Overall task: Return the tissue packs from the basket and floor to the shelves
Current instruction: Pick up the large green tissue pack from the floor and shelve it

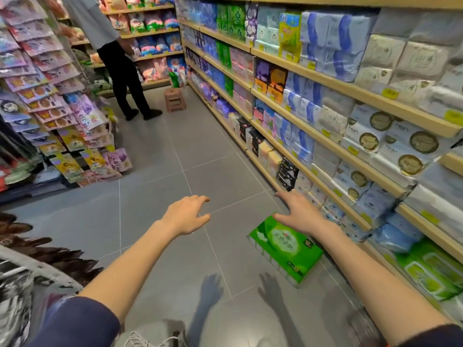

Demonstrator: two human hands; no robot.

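My left hand (186, 214) is stretched out over the grey tiled floor (155, 196), fingers loosely spread and slightly bent, holding nothing. My right hand (298, 211) is also open, fingers splayed, palm down. From here it overlaps the far corner of a green tissue pack (285, 249); I cannot tell whether it touches it. Both hands cast shadows on the tiles nearer to me.

The green tissue pack lies flat on the floor, turned at an angle, just beside the foot of the shelves (350, 156) on my right. It is a bright green plastic-wrapped block with pale lettering on top and a row of white pack ends showing along its near side.

The wooden shelves run the length of the aisle, packed in tiers with blue, white, green and purple tissue packs. Similar green packs (431, 271) sit on a low shelf near my right arm, with blue packs (395, 236) beside them.

On my left a hanging rack (50, 96) carries colourful packets. Farther down the aisle stands a small brown stool (175, 99), and near it another person (117, 58) in dark trousers faces the end shelves.
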